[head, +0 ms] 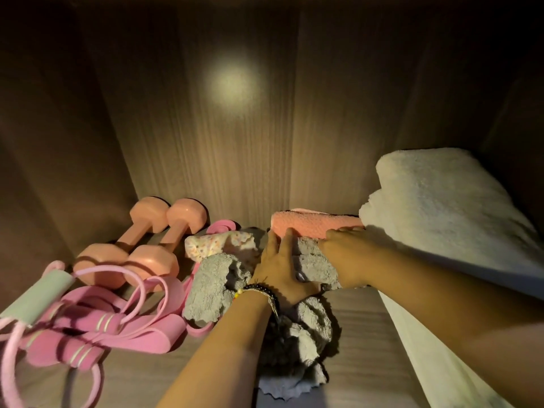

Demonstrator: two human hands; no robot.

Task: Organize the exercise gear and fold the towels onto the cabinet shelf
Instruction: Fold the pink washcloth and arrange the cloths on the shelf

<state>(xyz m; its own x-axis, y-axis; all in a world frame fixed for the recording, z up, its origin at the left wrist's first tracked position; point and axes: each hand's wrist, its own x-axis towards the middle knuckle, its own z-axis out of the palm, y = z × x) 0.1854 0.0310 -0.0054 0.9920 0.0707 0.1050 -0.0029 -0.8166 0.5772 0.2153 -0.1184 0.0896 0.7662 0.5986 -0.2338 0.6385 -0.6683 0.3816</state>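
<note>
Both hands are deep in the cabinet shelf [353,307]. My left hand [279,266] lies flat, fingers straight, on a folded grey towel [316,265]. My right hand [343,248] presses the same towel's right side, fingertips by the folded pink towel [315,223] behind it. More crumpled grey towel [209,287] lies to the left and under my left wrist. Two pink dumbbells [138,245] lie at the back left. Pink resistance bands [123,325] and a rope with a mint handle [44,293] are piled at the front left.
A thick folded white towel [441,213] fills the shelf's right side, above my right forearm. A small floral cloth [217,242] sits behind the crumpled grey towel, with a rolled pink band [220,226] behind it. Wooden walls close in at the back and left.
</note>
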